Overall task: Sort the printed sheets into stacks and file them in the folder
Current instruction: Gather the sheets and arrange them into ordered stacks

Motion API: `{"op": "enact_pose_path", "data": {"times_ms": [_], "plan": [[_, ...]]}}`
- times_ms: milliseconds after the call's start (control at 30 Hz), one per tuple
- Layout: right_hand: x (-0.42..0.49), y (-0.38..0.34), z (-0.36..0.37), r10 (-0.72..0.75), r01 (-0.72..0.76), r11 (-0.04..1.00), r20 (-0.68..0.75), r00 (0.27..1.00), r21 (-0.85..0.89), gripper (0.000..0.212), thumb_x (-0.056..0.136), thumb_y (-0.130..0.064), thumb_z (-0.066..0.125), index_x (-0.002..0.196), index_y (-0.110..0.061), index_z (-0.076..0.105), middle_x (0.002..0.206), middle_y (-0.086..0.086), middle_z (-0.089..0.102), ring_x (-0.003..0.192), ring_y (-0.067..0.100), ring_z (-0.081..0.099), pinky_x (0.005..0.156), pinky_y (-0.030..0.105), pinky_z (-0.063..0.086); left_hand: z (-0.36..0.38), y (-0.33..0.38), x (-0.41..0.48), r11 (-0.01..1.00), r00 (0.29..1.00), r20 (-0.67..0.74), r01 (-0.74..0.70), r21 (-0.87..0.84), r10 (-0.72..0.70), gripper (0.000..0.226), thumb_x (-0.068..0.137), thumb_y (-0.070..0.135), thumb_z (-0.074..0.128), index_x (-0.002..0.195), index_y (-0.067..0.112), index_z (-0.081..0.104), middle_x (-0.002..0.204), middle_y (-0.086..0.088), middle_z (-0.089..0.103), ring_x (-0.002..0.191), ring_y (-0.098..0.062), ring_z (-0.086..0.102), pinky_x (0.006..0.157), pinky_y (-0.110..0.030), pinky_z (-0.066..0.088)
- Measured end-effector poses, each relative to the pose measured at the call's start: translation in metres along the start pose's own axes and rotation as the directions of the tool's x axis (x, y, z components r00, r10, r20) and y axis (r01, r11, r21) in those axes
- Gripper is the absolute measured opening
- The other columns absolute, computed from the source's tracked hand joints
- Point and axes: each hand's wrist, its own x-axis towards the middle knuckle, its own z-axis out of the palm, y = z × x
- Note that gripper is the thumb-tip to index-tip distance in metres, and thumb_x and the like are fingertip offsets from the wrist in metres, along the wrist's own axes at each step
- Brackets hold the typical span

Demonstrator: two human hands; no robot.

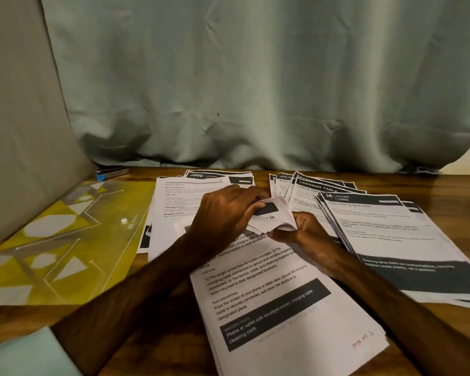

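1. The left hand (223,213) and right hand (301,229), fingers curled, both grip a crumpled sheet (272,215) at centre.
2. Sheet stacks lie on the table (459,185): near stack (282,308) at 6 o'clock, far stack (174,207) at 11, right stack (391,234) at 3.
3. The yellow folder (65,240) lies flat at 9 o'clock; whether it holds anything cannot be told.

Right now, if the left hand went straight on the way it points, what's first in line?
Past the crumpled sheet it grips, the left hand would probably meet the fanned DRESSING TABLE stack; depth is unclear.
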Motion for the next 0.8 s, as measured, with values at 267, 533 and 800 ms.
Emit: {"op": "enact_pose_path", "data": {"times_ms": [267, 533, 800], "plan": [[0.004, 0.001, 0.000, 0.007, -0.010, 0.996, 0.031, 0.999, 0.088, 0.044, 0.078, -0.017, 0.084, 0.120, -0.016, 0.069, 0.115, 0.004, 0.076, 0.112, 0.026, 0.070, 0.094, 0.037, 0.056, -0.006, 0.007, 0.005, 0.998, 0.993, -0.105, -0.057, 0.015, 0.058, 0.008, 0.090, 0.026, 0.075, 0.091, 0.018, 0.077, 0.134, -0.001, 0.066, 0.107, -0.023, 0.062, 0.076, -0.030, 0.052], [0.004, 0.001, 0.001, -0.035, 0.032, 0.996, 0.028, 0.999, 0.088, 0.037, 0.077, -0.012, 0.083, 0.112, -0.015, 0.072, 0.112, 0.003, 0.077, 0.108, 0.023, 0.071, 0.091, 0.036, 0.056, -0.006, 0.012, 0.001, 0.987, 1.000, 0.020, -0.002, -0.160, 0.005, 0.033, 0.103, 0.036, 0.055, 0.087, 0.011, 0.068, 0.078, 0.000, 0.069, 0.066, -0.016, 0.062, 0.061, -0.036, 0.050], [0.003, 0.006, 0.001, -0.042, 0.042, 0.999, 0.034, 0.999, -0.002, 0.068, 0.065, -0.049, 0.091, 0.123, -0.020, 0.071, 0.124, 0.004, 0.073, 0.118, 0.029, 0.067, 0.105, 0.054, 0.050, -0.001, 0.007, 0.006, 0.933, 0.947, -0.005, 0.316, -0.175, -0.321, 0.024, 0.090, 0.041, 0.075, 0.108, 0.024, 0.074, 0.103, 0.013, 0.071, 0.072, 0.000, 0.056, 0.071, -0.023, 0.051]]}}
